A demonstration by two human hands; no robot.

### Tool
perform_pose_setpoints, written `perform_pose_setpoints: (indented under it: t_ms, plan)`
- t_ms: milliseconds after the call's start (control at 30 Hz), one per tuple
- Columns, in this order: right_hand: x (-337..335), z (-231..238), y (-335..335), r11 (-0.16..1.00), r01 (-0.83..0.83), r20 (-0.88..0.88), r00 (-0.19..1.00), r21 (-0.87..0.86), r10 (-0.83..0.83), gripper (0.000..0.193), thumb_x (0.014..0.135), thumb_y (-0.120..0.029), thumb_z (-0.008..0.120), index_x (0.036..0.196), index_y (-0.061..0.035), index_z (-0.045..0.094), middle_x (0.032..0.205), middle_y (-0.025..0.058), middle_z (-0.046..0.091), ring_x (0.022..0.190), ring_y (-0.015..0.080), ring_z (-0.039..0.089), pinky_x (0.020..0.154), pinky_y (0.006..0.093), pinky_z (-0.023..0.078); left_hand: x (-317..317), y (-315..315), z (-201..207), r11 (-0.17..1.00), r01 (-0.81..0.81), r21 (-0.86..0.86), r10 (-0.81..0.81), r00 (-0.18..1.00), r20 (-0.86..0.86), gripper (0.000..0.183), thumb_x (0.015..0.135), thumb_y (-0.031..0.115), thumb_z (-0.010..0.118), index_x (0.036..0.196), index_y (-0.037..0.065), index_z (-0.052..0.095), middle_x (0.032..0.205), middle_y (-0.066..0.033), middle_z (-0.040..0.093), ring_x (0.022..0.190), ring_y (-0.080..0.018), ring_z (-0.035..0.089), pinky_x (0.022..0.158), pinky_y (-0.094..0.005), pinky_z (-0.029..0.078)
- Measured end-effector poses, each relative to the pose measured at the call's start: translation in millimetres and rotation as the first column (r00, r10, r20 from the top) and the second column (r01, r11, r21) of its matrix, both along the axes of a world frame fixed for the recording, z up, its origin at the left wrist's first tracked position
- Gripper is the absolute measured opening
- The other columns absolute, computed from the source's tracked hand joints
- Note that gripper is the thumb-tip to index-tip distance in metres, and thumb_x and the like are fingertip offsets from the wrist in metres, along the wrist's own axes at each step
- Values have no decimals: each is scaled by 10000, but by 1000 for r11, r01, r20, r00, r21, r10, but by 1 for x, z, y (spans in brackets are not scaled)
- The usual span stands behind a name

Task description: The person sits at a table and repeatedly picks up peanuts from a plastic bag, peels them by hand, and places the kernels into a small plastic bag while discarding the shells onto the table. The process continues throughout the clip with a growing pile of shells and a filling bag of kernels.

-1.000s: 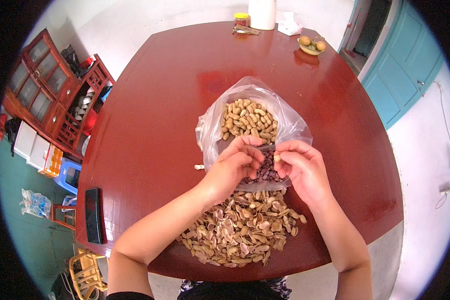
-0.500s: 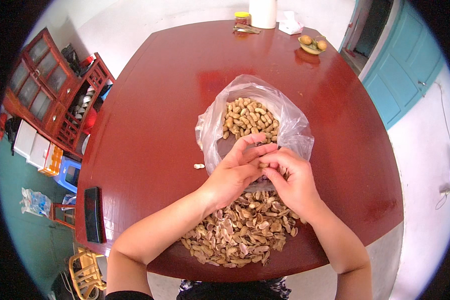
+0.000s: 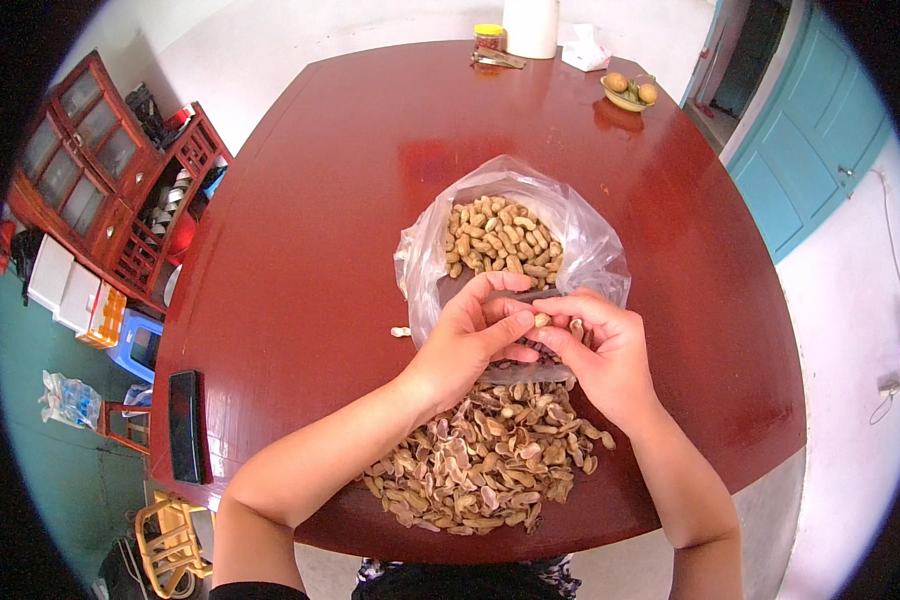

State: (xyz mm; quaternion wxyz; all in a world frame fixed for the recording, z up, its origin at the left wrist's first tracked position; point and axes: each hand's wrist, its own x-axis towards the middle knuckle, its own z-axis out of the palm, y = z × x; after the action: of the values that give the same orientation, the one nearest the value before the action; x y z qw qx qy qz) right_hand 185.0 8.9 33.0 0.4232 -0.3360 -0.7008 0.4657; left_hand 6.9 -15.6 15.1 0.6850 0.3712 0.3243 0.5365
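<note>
My right hand (image 3: 615, 350) pinches a peanut (image 3: 542, 320) between thumb and forefinger, over the near part of a clear plastic bag (image 3: 595, 240). A piece of broken shell (image 3: 577, 328) shows against its curled fingers. From the left, my left hand (image 3: 462, 335) meets the same peanut with its thumb tip, its fingers bent behind; whether its palm holds anything is hidden. Whole peanuts (image 3: 500, 235) fill the far part of the bag. Dark kernels lie in the bag under my hands, mostly covered. Below my wrists spreads a heap of empty shells (image 3: 480, 465).
A red-brown table (image 3: 320, 200) carries everything. One pale shell (image 3: 400, 331) lies left of the bag, and a black phone (image 3: 185, 427) by the left edge. At the far end stand a yellow-lidded jar (image 3: 488, 38), a tissue pack (image 3: 585, 48) and a fruit bowl (image 3: 627, 95).
My hands have drawn slightly apart, the right one moving a little to the right. The peanut between them shows more plainly, and shell pieces now appear in the right fingers.
</note>
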Motion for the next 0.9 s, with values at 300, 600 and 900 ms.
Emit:
perform_pose_setpoints:
  t_ms: [300, 600, 900]
  plan:
    - [2, 8, 1, 973, -73, -101, 993, -219, 52, 41, 861, -1, 650, 901, -12, 654, 796, 6, 641, 759, 65, 581, 675, 220, 460, -1, -2, 1, 997, 72, 18, -71, 994, -83, 273, 980, 150, 532, 1232, 62, 473, 1053, -68, 613, 946, -143, 612, 792, -291, 539]
    - [0, 7, -7, 998, 31, 21, 999, -61, -30, 64, 860, 8, 645, 818, -10, 600, 765, 6, 623, 697, 58, 522, 619, 227, 422, 0, -2, 0, 995, 93, 22, -90, 988, -122, 274, 1006, 233, 485, 1081, -7, 596, 959, -77, 648, 876, -139, 630, 780, -284, 545]
    - [0, -1, -5, 990, 76, 46, 996, 115, -81, 120, 803, -11, 711, 775, -5, 595, 703, 14, 599, 665, 68, 523, 601, 242, 421, 1, -5, 9, 1000, 17, 17, -14, 984, -178, 218, 939, 188, 610, 1001, -15, 659, 912, -103, 690, 805, -151, 670, 742, -267, 563]
